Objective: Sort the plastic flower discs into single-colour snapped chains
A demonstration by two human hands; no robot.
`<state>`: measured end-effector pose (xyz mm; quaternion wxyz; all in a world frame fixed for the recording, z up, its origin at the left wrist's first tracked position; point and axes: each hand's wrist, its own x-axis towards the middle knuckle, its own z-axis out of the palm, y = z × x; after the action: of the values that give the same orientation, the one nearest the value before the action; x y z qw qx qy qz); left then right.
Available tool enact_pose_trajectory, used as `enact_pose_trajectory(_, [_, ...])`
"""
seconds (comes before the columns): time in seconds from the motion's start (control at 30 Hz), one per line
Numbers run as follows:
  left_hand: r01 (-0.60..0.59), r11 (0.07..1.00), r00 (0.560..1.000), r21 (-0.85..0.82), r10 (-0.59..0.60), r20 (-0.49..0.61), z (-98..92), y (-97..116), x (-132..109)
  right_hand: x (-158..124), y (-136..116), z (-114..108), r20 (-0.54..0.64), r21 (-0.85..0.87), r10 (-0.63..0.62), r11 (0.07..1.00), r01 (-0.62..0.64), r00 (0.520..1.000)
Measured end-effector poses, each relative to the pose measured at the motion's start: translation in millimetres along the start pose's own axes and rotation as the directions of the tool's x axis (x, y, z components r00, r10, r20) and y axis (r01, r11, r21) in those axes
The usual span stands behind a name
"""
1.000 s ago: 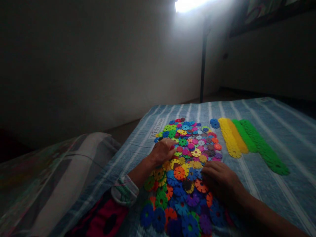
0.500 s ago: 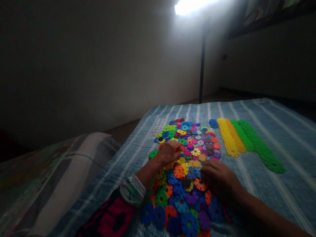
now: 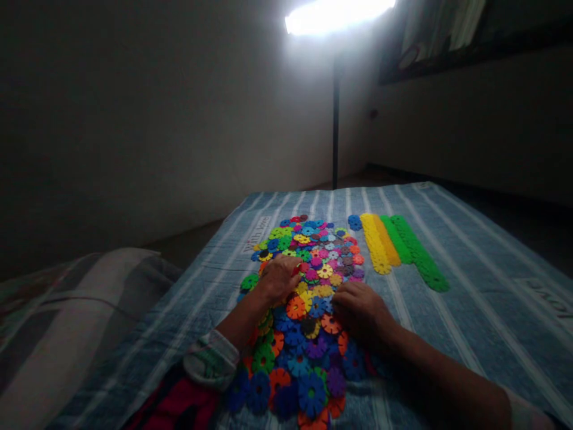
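Observation:
A spread heap of notched, flower-shaped plastic discs [image 3: 312, 391] in many colours lies on a striped blue cloth. My left hand [image 3: 278, 279] is over the left middle of the heap, thumb and fingers pinched on a red disc [image 3: 296, 270]. At the heap's right edge rests my right hand [image 3: 363, 307], its fingers curled down beside blue and orange discs. Whatever those fingers hold, if anything, is hidden. Farther right lie overlapped rows of sorted discs: a yellow row [image 3: 375, 248], a darker yellow row [image 3: 388, 242], green rows [image 3: 418, 257] and a short blue group [image 3: 354, 223].
The striped blue cloth [image 3: 470, 298] covers a flat surface. A lit tube lamp [image 3: 340, 17] on a dark pole [image 3: 335, 125] stands beyond its far edge. Grey and white bedding [image 3: 98, 298] is bunched at the left. A plain wall [image 3: 134, 131] rises behind.
The view has swung to the right, so everything sits farther left in the picture. Both hands keep nearly the same places on the heap. The red disc at my left fingertips shows more clearly.

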<state>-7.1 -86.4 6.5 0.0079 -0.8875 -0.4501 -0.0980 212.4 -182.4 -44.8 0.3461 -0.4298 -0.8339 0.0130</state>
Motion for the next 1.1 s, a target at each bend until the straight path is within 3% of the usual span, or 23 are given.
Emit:
enact_pose_trajectory(0.27, [0.013,0.989,0.994,-0.145,-0.029,-0.109,11.0,-8,5,0,0,0,-0.014,0.025,0.007,1.0,-0.007,1.0])
enact_pose_trajectory(0.57, [0.233,0.889,0.954,-0.393,-0.287,-0.083,6.2,-14,9,-2,3,3,0.009,0.015,0.014,1.0,-0.014,1.0])
enact_pose_trajectory(0.83, [0.311,0.881,0.928,-0.355,-0.362,-0.085,-0.5,-21,3,-1,1,1,0.029,-0.005,0.053,0.999,-0.052,0.998])
enact_pose_trajectory(1.1, [0.204,0.969,0.97,-0.141,-0.219,-0.103,3.7,-19,23,-3,2,4,0.006,-0.002,0.051,0.999,-0.051,0.999])
